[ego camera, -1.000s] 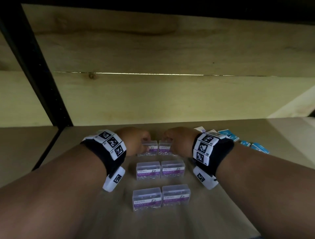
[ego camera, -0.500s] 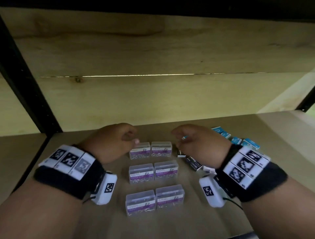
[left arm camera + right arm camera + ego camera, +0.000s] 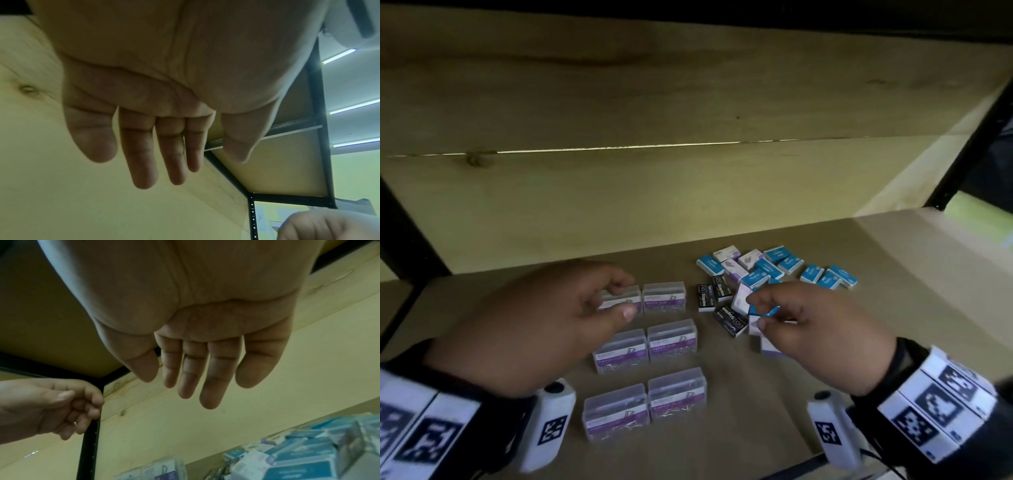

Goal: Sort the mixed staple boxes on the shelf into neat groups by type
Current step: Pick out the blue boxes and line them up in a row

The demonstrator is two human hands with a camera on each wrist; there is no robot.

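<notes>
Shelf board (image 3: 825, 394): matt brown, smooth, fibreboard-like; back panel (image 3: 654, 192): pale bare wood, knotted, visible grain; frame post (image 3: 400, 233): black matt metal, perforated in the left wrist view; six clear boxes (image 3: 671, 337): translucent plastic, slightly glossy, purple paper labels; small staple boxes (image 3: 777, 263): printed card, blue, white or black; wrist bands (image 3: 941, 407): black cloth.

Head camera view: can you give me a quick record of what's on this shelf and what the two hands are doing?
Surface: tan wooden shelf board
Sorted group: six clear plastic boxes with purple labels, two columns by three rows, left side
Unsorted pile: small blue cardboard boxes, white-and-purple cardboard boxes and black staple boxes, jumbled, right side
Left hand: relaxed, empty, over the far-left clear box
Right hand: relaxed, empty, over the near edge of the pile
</notes>
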